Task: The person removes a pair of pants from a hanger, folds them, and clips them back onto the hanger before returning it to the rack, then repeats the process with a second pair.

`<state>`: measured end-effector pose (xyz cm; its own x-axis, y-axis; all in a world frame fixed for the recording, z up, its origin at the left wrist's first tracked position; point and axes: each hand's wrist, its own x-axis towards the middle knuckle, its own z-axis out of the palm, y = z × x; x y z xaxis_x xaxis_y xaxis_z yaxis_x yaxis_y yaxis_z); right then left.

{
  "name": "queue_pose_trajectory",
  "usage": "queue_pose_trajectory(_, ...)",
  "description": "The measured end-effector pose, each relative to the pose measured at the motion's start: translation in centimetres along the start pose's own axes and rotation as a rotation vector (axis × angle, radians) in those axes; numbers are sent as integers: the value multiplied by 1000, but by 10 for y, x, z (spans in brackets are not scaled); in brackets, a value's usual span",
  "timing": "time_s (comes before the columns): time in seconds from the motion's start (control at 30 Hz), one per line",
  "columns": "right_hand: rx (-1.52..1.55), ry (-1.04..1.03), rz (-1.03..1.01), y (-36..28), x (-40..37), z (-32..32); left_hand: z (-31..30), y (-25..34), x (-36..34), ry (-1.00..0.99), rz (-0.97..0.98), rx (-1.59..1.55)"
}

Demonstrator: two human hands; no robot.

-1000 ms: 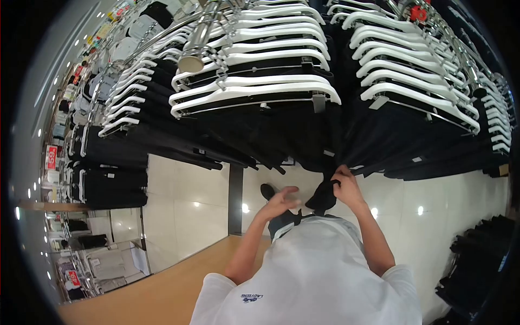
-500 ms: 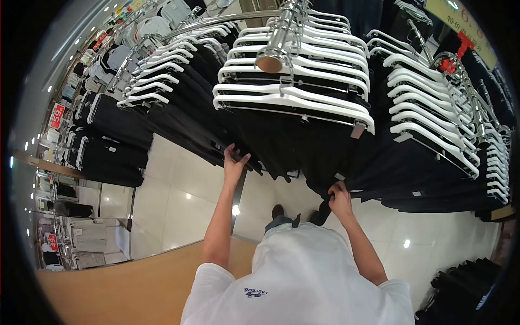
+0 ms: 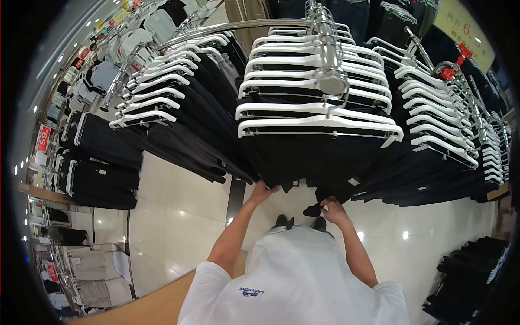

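Black trousers [image 3: 314, 154] hang on a white hanger [image 3: 319, 124] at the front of the middle rail. At their lower left edge, my left hand [image 3: 263, 193] is closed on the dark cloth, its fingertips partly hidden by it. My right hand [image 3: 334, 210] pinches a black trouser leg end near the bottom, to the right of the left hand. A small pale tag [image 3: 353, 182] shows on the dark cloth just above the right hand.
Rows of dark trousers on white hangers flank me: a left row [image 3: 146, 116] and a right row [image 3: 441, 143]. The round end of the metal rail [image 3: 332, 84] juts toward me. A wooden surface [image 3: 127, 303] lies low left, with dark hanging clothes [image 3: 466, 276] low right.
My left hand has moved right, from the left row to the lower edge of the middle trousers. My right hand has shifted slightly left and down, still on the cloth. The view has shifted.
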<state>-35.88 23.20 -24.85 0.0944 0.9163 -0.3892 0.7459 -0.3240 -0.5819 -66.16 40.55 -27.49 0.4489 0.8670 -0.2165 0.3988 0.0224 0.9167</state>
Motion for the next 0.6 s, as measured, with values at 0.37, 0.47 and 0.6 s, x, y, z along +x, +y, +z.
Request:
queue_pose_trajectory(0.37,1186,-453,158,-20,13,73,13,114,-50,-217,-307,-969)
queue_pose_trajectory(0.47,1645,-494,12,-64,15,67,-2,104,-32,-376,-383,-937)
queue_pose_trajectory(0.6,1901,-342,-16,-66,19,56,-9,133,-36,-265,-295,-1332)
